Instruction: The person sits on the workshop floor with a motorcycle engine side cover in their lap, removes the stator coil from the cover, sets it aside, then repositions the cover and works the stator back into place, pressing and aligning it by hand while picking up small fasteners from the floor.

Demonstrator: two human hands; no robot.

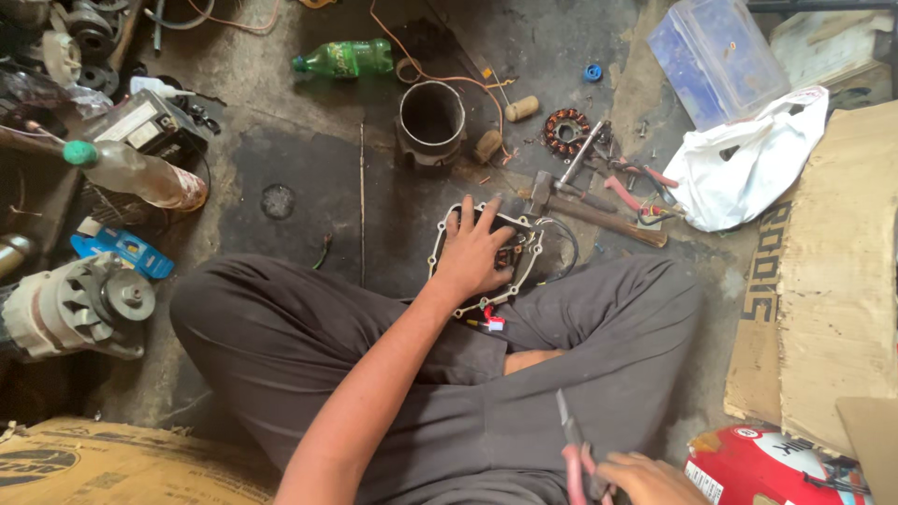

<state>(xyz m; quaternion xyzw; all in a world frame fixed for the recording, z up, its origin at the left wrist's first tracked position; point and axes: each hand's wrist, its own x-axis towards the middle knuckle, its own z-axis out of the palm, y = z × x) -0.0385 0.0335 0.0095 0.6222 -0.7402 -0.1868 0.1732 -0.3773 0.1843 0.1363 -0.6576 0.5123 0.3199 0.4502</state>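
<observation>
Right hand (645, 479), at the lower frame edge, grips red-handled pliers (572, 447) over the lap. Left hand (475, 251), fingers spread flat, presses down on a metal engine cover (524, 266) lying on the floor just ahead of the crossed legs. A hammer (589, 210) lies just beyond the cover.

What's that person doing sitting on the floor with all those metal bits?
A person sits cross-legged on a grimy workshop floor. Their left hand presses flat on a metal engine cover lying in front of their legs, with wires trailing from it. Their right hand holds red-handled pliers near the lap. A hammer, a copper-wound stator coil, a metal cylinder sleeve and a green bottle lie around.
</observation>
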